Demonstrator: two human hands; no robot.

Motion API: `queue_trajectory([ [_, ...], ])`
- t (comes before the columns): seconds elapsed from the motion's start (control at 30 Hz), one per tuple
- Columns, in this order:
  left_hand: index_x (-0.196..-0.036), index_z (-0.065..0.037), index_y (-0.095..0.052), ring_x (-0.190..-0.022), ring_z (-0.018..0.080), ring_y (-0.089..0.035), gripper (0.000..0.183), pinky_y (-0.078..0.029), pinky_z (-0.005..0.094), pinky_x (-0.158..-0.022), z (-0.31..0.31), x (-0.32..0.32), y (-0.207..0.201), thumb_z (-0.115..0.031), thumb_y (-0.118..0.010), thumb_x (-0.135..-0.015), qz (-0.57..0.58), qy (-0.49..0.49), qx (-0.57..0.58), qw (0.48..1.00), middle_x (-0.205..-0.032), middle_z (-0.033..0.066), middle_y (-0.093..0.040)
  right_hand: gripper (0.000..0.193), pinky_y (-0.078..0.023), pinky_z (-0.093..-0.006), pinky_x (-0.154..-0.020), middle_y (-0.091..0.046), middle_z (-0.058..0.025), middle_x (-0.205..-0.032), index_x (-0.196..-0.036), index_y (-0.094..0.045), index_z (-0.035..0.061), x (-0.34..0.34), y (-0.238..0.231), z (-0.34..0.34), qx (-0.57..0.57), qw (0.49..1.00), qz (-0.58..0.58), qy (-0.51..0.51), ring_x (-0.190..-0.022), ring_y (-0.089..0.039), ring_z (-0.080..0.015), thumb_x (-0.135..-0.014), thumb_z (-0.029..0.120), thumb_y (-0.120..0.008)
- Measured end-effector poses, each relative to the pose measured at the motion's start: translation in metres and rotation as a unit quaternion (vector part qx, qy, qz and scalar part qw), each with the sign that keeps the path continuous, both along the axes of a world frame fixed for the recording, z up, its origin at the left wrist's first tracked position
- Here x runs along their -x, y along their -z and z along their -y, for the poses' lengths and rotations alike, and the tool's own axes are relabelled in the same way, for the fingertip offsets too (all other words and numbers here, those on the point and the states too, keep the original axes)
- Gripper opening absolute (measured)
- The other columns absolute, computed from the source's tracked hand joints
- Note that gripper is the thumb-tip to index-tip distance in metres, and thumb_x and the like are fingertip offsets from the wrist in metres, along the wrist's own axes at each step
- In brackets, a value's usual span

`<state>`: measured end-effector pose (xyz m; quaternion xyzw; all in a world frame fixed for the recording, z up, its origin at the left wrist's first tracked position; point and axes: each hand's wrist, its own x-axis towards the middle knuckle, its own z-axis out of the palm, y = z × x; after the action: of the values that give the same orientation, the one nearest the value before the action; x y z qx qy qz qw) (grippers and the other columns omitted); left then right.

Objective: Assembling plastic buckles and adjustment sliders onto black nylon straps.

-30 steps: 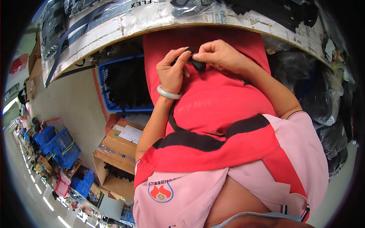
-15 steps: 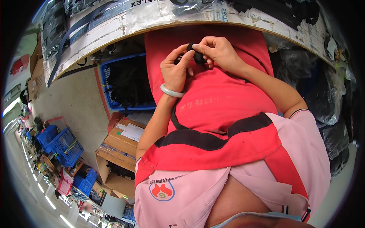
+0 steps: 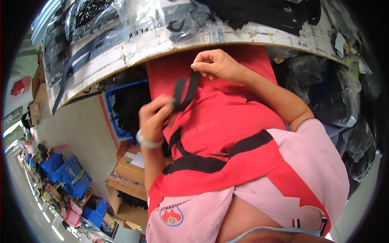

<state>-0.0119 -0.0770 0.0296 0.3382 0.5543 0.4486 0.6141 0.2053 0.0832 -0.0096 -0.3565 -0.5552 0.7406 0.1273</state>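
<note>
A black webbing strap (image 3: 190,94) hangs in a loop in front of the red apron (image 3: 227,117). My right hand (image 3: 219,65) pinches its upper end between thumb and fingertips, just below the table edge. Lower and to the left, my left hand (image 3: 156,119), with a pale bangle on its wrist, is closed on the strap's lower part. Motion blurs this hand, so its exact grip is not sharp. A short stretch of the strap stands up beside the left fingers.
Above my hands runs the white-topped table (image 3: 142,52), bearing plastic bags and black strips (image 3: 271,14). A blue basket (image 3: 111,117) of black pieces is under its left side. Cardboard boxes (image 3: 129,172) stand at my left; bagged black goods (image 3: 324,89) lie at right.
My hands have moved apart: the left came down and left, while the right stays near the table edge. The bunched black strap is now drawn out between them. The view has shifted slightly.
</note>
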Motion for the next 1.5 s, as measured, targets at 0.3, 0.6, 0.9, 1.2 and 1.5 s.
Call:
queue_trajectory([
  [0.3, -0.129, 0.001, -0.048, -0.049, 0.0093, -0.050, 0.037, -0.037, 0.0195, -0.041, 0.109, 0.130, 0.047, -0.003, -0.056, -0.093, -0.030, -0.538, 0.036, 0.842, -0.111, 0.0128, -0.064, 0.021, -0.050, -0.0334, -0.081, -0.065, -0.0062, -0.092, -0.096, -0.067, 0.0066, -0.055, -0.010, -0.085, -0.673, 0.692, 0.194, 0.176, -0.088, -0.061, -0.0236, -0.079, 0.018, -0.069],
  [0.6, -0.135, -0.002, -0.040, -0.057, 0.0108, -0.059, 0.037, -0.042, 0.0183, -0.042, -0.019, -0.011, 0.052, -0.004, -0.043, -0.098, 0.098, -0.131, -0.015, 0.986, -0.113, 0.0203, -0.062, 0.017, -0.049, -0.0293, -0.079, -0.068, -0.0071, -0.092, -0.099, -0.069, 0.0063, -0.077, -0.007, -0.110, -0.648, 0.697, 0.212, 0.224, -0.085, -0.064, -0.0197, -0.088, 0.018, -0.065],
  [0.9, -0.142, -0.007, -0.028, -0.049, 0.0101, -0.054, 0.047, -0.039, 0.0194, -0.040, -0.051, -0.049, 0.034, -0.003, -0.043, -0.097, 0.131, -0.048, -0.073, 0.988, -0.097, 0.0133, -0.064, 0.012, -0.041, -0.0173, -0.062, -0.060, 0.0041, -0.077, -0.091, -0.062, 0.0012, -0.011, -0.064, 0.015, -0.109, 0.994, 0.022, 0.011, -0.070, -0.052, -0.0016, -0.093, 0.013, -0.062],
  [1.2, -0.136, -0.005, -0.040, -0.053, 0.0075, -0.052, 0.047, -0.043, 0.0210, -0.047, -0.043, -0.061, 0.039, 0.009, -0.042, -0.091, 0.036, -0.055, -0.068, 0.995, -0.077, 0.0018, -0.053, 0.018, -0.041, -0.0181, -0.049, -0.062, 0.0003, -0.068, -0.088, -0.063, 0.0022, 0.000, -0.031, 0.019, 0.060, 0.997, 0.040, 0.014, -0.057, -0.054, -0.0030, -0.092, 0.019, -0.062],
  [1.5, -0.100, -0.001, -0.065, -0.056, 0.0027, -0.050, 0.013, -0.040, 0.0201, -0.048, -0.048, -0.066, 0.054, 0.002, -0.057, -0.090, -0.059, -0.147, -0.110, 0.981, -0.069, -0.0017, -0.059, 0.016, -0.043, -0.0161, -0.052, -0.063, 0.0006, -0.070, -0.095, -0.061, 0.0012, 0.013, -0.025, 0.027, 0.040, 0.992, -0.046, 0.108, -0.062, -0.056, -0.0021, -0.092, 0.016, -0.065],
])
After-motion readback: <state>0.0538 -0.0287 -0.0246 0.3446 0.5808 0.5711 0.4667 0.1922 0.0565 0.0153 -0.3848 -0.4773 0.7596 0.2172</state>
